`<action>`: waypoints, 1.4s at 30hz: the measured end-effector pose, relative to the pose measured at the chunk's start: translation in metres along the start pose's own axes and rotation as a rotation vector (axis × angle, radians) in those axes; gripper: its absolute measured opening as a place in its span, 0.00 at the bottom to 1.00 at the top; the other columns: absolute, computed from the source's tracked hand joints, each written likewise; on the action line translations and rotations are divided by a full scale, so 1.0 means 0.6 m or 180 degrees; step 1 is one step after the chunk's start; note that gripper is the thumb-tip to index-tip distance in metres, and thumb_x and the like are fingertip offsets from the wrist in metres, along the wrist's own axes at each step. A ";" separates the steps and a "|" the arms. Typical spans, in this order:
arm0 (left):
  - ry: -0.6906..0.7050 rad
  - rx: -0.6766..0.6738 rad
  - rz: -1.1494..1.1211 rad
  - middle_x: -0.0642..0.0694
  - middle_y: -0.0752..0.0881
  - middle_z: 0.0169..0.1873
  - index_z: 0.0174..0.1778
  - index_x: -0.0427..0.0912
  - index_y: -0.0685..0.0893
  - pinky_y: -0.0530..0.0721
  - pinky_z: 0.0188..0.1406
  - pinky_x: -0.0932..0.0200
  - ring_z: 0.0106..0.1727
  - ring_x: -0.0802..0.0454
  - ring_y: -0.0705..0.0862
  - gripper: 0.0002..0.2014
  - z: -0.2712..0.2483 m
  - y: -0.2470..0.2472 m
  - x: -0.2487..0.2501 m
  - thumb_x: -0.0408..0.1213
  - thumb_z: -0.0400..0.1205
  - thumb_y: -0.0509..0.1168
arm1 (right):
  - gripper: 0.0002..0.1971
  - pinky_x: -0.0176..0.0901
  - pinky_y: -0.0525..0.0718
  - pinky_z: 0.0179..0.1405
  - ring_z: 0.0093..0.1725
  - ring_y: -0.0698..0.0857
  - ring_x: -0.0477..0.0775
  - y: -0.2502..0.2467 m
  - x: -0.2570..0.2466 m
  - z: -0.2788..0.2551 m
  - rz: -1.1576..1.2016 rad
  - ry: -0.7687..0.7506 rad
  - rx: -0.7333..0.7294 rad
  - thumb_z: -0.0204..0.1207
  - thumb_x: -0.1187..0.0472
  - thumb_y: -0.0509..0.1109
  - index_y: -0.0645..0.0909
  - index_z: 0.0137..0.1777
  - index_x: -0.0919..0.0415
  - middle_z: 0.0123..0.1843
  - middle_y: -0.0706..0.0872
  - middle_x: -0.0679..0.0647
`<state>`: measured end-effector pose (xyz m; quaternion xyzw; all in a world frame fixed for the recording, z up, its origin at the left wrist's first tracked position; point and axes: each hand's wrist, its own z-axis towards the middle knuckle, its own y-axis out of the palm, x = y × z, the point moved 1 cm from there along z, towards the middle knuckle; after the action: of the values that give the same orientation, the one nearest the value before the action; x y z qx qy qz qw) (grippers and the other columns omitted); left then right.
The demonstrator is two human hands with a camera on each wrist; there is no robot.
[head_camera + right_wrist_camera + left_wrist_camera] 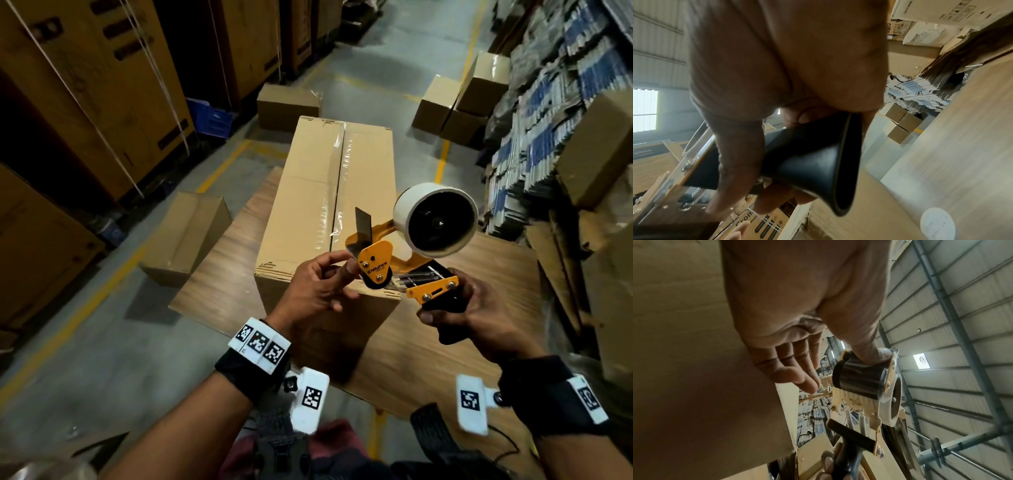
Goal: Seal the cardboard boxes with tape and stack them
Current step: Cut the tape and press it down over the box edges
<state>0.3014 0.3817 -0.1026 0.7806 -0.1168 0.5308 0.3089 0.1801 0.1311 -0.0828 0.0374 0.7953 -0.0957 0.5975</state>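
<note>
Head view: a long tan cardboard box (329, 212) lies lengthwise on a wood-grain table (219, 274), its centre seam covered by clear glossy tape that ends in a loose, crinkled edge near the near end. Above that end, the right hand (479, 315) is wrapped around the black handle of an orange metal tape dispenser (404, 260) carrying a white roll. The left hand (318, 291) pinches at the dispenser's front roller, remaining fingers loosely spread.
</note>
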 end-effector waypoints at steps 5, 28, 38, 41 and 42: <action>0.0138 0.0151 0.0188 0.44 0.93 0.49 0.70 0.47 0.84 0.80 0.27 0.63 0.40 0.53 0.90 0.30 0.005 0.005 0.009 0.48 0.72 0.79 | 0.27 0.43 0.89 0.33 0.39 0.90 0.54 0.001 0.003 -0.006 -0.0067 -0.0074 0.0059 0.63 0.74 0.83 0.82 0.63 0.72 0.43 0.92 0.62; -0.0067 -0.1024 -0.0311 0.41 0.86 0.46 0.59 0.42 0.91 0.69 0.27 0.59 0.38 0.49 0.81 0.14 -0.014 0.004 0.007 0.43 0.80 0.70 | 0.25 0.42 0.87 0.31 0.36 0.89 0.50 -0.013 0.019 -0.009 0.0056 -0.0019 0.0186 0.62 0.71 0.83 0.83 0.60 0.68 0.42 0.90 0.59; -0.0572 -0.0165 0.0088 0.35 0.94 0.48 0.61 0.46 0.91 0.72 0.33 0.57 0.35 0.49 0.86 0.17 -0.007 0.000 0.011 0.38 0.77 0.81 | 0.30 0.54 0.85 0.33 0.40 0.84 0.67 -0.014 0.013 -0.011 0.0036 -0.0004 0.0204 0.60 0.68 0.84 0.82 0.64 0.65 0.45 0.91 0.70; -0.0961 -0.0213 0.0486 0.36 0.94 0.50 0.58 0.41 0.92 0.73 0.27 0.61 0.31 0.52 0.84 0.14 -0.005 -0.009 0.035 0.37 0.77 0.80 | 0.29 0.51 0.84 0.32 0.41 0.86 0.66 -0.017 0.016 -0.009 0.0009 0.0009 0.0171 0.58 0.71 0.84 0.84 0.61 0.62 0.46 0.92 0.65; -0.1017 -0.0252 0.0649 0.37 0.94 0.49 0.53 0.41 0.93 0.72 0.26 0.62 0.30 0.52 0.83 0.10 -0.001 -0.017 0.041 0.37 0.77 0.80 | 0.29 0.51 0.84 0.33 0.41 0.88 0.63 -0.017 0.017 -0.009 -0.0013 0.0032 0.0182 0.56 0.71 0.85 0.84 0.60 0.61 0.45 0.93 0.63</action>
<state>0.3161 0.3935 -0.0839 0.8263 -0.2636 0.4236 0.2615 0.1703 0.1215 -0.0903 0.0533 0.7953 -0.1195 0.5919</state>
